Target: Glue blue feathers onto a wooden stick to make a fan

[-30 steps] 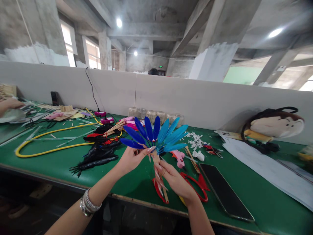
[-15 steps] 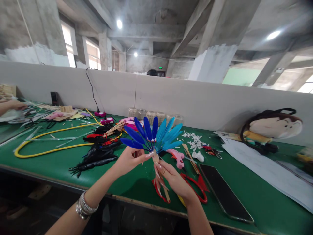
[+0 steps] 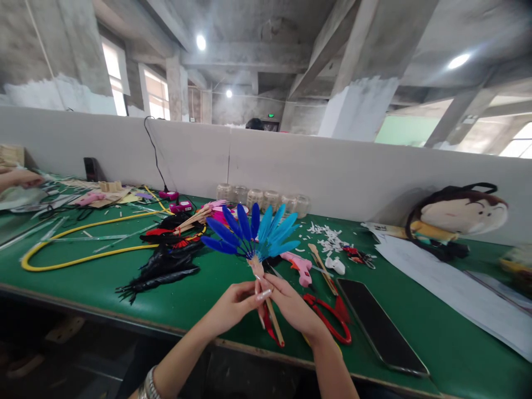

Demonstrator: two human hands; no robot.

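A feather fan stands upright before me, dark blue feathers on its left half and light blue ones on its right, fixed to a wooden handle. My right hand is closed around that handle. Lower on the same handle, my left hand pinches it, its thumb close to the right hand's fingertips. Part of the handle is hidden behind the fingers. Red-handled scissors lie beside my right hand, and a pink glue gun rests just beyond it.
Black feathers and a yellow cable lie to the left. Glass jars line the partition. A phone, white paper and a plush bag are at right. Another person's hand works at far left.
My left hand has moved down from the base of the feathers to the handle, beside my right hand. The fan has shifted slightly left.
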